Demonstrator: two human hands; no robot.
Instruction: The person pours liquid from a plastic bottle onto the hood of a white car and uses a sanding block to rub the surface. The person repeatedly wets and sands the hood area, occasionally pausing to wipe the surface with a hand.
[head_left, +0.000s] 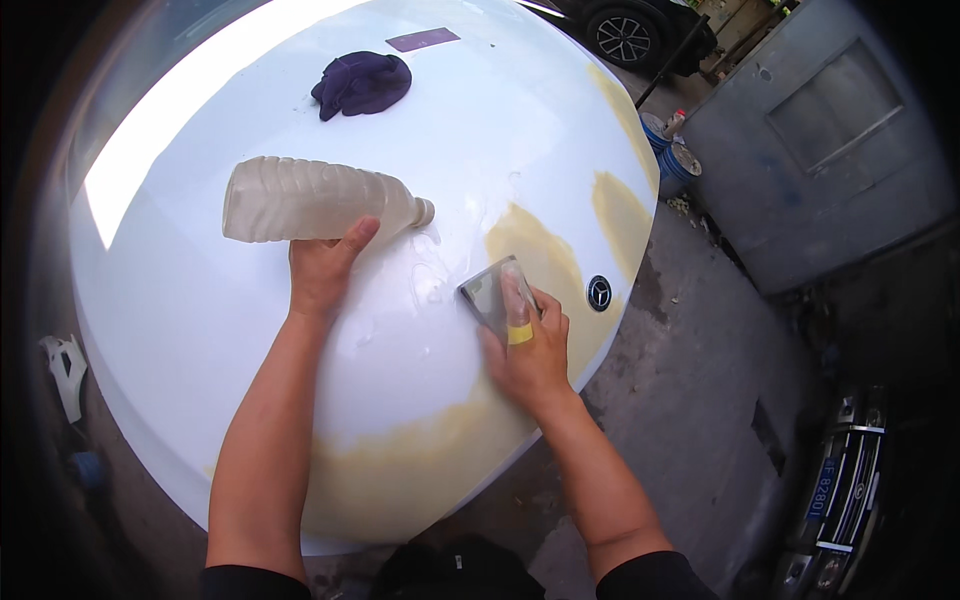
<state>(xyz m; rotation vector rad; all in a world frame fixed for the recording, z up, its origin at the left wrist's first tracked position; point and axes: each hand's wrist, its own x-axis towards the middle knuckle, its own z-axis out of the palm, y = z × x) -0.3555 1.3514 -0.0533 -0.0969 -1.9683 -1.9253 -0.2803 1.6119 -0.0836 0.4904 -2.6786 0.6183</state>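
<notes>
My left hand [328, 265] is wrapped round a cloudy plastic bottle [300, 203], lying nearly on its side in the air with its neck toward the right. Below the neck, water [432, 275] spreads over the white car hood [400, 370]. My right hand [535, 350] grips a dark, flat sanding block [487, 297] against the hood, at the border of a yellowish patch [535, 250]. One finger of that hand wears a clear cover bound with yellow tape [519, 333]. The underside of the block is hidden.
A crumpled purple cloth [362, 85] and a purple sheet [423, 39] lie on the far hood. A round emblem [599, 293] sits by the right edge. Beyond stand blue buckets [678, 168], a grey metal door panel [820, 150], a dark car [640, 35] and another vehicle's grille [848, 495].
</notes>
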